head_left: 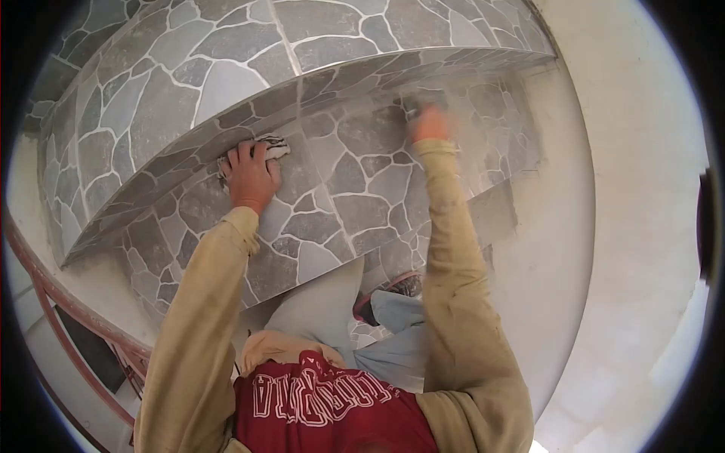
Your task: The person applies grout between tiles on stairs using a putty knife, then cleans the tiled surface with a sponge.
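Note:
My left hand (253, 177) presses down on a crumpled black-and-white rag (276, 146), its fingers curled over the cloth. The rag lies on the stone-patterned tile step (355, 198), near the foot of the riser. Farther right on the same step, my right hand (433, 124) is smeared by motion. Something dark and blurred shows beside its fingers, but I cannot make out what it is or whether the hand holds it. Dusty, pale smears cover the tile around the right hand.
A higher tiled step (226, 57) rises beyond both hands, with a thin projecting edge. A pale wall (634, 189) stands at the right. A reddish metal railing (83, 309) runs along the lower left. My shoe (365, 308) rests on a lower tiled step.

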`<state>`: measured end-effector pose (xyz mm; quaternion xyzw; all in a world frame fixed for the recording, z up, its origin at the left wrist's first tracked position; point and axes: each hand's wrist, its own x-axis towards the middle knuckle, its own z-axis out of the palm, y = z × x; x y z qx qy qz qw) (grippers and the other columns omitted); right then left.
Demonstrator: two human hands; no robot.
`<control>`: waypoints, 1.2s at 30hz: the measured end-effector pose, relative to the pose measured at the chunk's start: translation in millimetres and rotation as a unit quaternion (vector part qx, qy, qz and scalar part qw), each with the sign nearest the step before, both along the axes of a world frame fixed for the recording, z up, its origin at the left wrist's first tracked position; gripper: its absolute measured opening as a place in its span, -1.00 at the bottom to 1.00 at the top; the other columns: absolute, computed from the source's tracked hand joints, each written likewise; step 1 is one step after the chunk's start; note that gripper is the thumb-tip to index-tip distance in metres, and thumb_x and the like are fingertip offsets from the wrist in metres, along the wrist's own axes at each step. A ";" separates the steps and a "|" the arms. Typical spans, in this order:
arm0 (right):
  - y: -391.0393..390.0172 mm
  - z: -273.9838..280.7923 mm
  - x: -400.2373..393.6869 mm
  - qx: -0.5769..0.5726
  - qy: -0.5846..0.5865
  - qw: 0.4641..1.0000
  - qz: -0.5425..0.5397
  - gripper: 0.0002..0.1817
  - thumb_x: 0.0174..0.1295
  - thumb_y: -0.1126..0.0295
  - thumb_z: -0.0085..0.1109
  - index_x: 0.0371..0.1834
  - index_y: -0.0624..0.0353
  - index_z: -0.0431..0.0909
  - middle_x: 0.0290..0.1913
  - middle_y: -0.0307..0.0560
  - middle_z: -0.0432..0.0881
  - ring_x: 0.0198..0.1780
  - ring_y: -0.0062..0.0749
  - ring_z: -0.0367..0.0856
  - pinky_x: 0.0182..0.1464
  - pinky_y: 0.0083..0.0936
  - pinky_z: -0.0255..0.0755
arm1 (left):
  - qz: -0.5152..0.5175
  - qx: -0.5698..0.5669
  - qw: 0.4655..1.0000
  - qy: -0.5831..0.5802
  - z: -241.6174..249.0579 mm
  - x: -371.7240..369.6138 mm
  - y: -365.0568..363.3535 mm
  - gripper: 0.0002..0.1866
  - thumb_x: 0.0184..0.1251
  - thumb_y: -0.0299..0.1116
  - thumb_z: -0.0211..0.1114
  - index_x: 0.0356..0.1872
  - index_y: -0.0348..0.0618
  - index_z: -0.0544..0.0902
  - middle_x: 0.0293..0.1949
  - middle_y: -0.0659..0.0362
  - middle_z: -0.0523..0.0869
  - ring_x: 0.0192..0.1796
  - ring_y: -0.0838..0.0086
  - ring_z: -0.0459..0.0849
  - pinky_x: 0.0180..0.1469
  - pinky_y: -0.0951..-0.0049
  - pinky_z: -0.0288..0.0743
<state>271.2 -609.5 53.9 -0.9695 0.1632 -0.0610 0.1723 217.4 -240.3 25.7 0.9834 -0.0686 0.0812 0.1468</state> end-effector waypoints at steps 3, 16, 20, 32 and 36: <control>6.1 -22.7 1.6 -0.180 0.003 0.981 0.073 -0.78 0.19 0.44 0.12 -0.17 0.15 0.73 -0.16 0.14 0.75 -0.11 0.09 0.76 -0.02 -0.02 0.62 | -0.003 -0.011 1.000 -0.009 1.8 8.1 -5.9 -0.63 0.15 -0.18 0.26 0.02 0.09 0.66 0.07 0.12 0.54 0.17 0.08 0.46 0.23 -0.08 0.26; -4.5 16.6 35.9 -0.144 0.147 0.978 0.037 -0.73 0.25 0.40 0.12 -0.04 0.16 0.72 -0.01 0.15 0.74 0.03 0.08 0.74 0.05 -0.02 0.63 | -0.005 0.004 1.000 -0.019 -1.7 8.0 -2.4 -0.64 0.15 -0.18 0.26 0.01 0.08 0.66 0.05 0.11 0.54 0.15 0.08 0.46 0.22 -0.08 0.26; 14.8 14.5 29.3 -0.134 0.155 0.977 0.052 -0.72 0.25 0.41 0.11 -0.03 0.16 0.72 -0.05 0.18 0.75 -0.01 0.10 0.75 0.03 -0.04 0.64 | 0.000 -0.002 1.000 -0.004 2.0 10.8 -1.6 -0.66 0.18 -0.22 0.24 0.02 0.10 0.64 0.04 0.12 0.56 0.13 0.07 0.48 0.22 -0.07 0.25; -14.7 -12.1 41.8 -0.144 0.099 0.984 0.018 -0.77 0.29 0.37 0.09 -0.19 0.12 0.75 -0.05 0.19 0.76 -0.02 0.10 0.77 0.03 -0.02 0.64 | 0.001 -0.005 1.000 0.001 2.5 10.8 -0.8 -0.64 0.19 -0.20 0.24 0.03 0.08 0.65 0.06 0.11 0.55 0.16 0.07 0.47 0.24 -0.08 0.23; -38.1 -9.0 39.8 -0.146 0.123 0.982 0.005 -0.79 0.26 0.37 0.13 -0.18 0.09 0.75 0.04 0.15 0.74 0.09 0.10 0.73 0.12 -0.03 0.61 | -0.009 -0.006 1.000 0.006 0.4 0.2 -1.3 -0.64 0.19 -0.18 0.24 0.03 0.07 0.64 0.07 0.13 0.55 0.16 0.07 0.46 0.24 -0.09 0.23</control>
